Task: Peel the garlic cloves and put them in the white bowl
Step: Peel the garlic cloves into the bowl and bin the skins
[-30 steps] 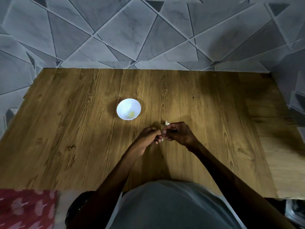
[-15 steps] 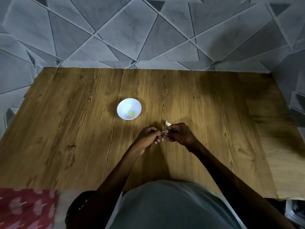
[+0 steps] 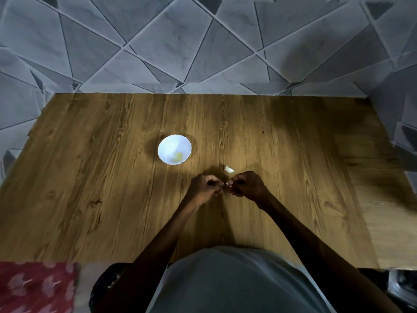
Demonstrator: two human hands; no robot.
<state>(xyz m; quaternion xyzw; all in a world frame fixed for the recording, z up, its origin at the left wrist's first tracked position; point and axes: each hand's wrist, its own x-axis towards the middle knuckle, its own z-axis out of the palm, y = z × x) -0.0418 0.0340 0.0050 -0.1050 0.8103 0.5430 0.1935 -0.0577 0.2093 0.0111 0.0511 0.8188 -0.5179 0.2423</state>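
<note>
Between left hand (image 3: 206, 187) and right hand (image 3: 247, 187), both with fingers curled, a garlic clove (image 3: 228, 184) is pinched. Just beyond the right hand, a second clove (image 3: 229, 169) lies on the bench (image 3: 293, 177); beyond the left hand stands the white bowl (image 3: 163, 144).

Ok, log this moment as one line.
step: peeling | left hand: pinches held clove | right hand: pinches held clove | bowl: yellowish bit inside | loose clove: on table, beyond right hand

The left hand (image 3: 205, 188) and right hand (image 3: 247, 186) meet over the table (image 3: 90, 177), curled fingertips pinching a pale piece (image 3: 227, 184); a clove (image 3: 229, 169) lies just beyond them; the bowl (image 3: 168, 143) holds a yellowish bit (image 3: 177, 156).
</note>
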